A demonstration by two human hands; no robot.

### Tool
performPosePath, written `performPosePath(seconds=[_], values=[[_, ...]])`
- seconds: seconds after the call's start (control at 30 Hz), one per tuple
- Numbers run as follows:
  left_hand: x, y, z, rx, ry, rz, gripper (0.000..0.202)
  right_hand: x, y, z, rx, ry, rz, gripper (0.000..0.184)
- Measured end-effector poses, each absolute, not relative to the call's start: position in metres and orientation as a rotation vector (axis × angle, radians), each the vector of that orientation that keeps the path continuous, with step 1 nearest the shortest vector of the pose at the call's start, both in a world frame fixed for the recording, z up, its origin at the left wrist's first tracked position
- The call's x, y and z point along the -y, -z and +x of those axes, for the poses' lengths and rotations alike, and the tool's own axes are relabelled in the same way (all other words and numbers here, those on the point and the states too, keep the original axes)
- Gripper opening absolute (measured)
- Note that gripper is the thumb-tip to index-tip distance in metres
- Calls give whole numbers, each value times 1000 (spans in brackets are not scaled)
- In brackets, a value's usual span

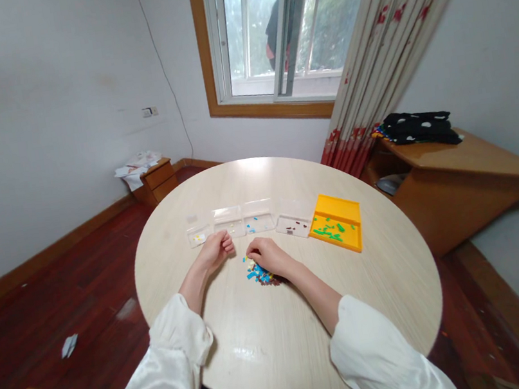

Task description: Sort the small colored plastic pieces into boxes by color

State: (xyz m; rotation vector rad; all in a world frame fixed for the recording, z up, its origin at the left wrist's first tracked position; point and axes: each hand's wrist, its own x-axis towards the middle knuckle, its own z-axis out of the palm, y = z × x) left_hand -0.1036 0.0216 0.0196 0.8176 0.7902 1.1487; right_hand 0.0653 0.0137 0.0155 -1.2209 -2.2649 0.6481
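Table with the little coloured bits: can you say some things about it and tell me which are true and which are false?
1. The right hand rests on the pile of coloured pieces. True.
2. The yellow tray holds red pieces. False: it holds green pieces.
3. The table is square. False: it is round.
4. The clear trays stand in a row next to the yellow tray. True.
5. The left hand lies flat and open on the pile. False: it is curled into a loose fist beside the pile, near the clear trays.
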Motion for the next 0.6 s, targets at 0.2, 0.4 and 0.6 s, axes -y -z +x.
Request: performPosePath(seconds=[0.2, 0.4, 0.6], values=[[-18, -25, -104, -697, -1173, 681, 40, -13, -16, 67, 2261, -666, -1220, 16], [-17, -22, -105, -686, -1234, 688, 18, -14, -14, 68, 2261, -658, -1200, 17], [-19, -18, -108, -677, -1259, 701, 16, -15, -11, 68, 2258, -650, -1196, 17]])
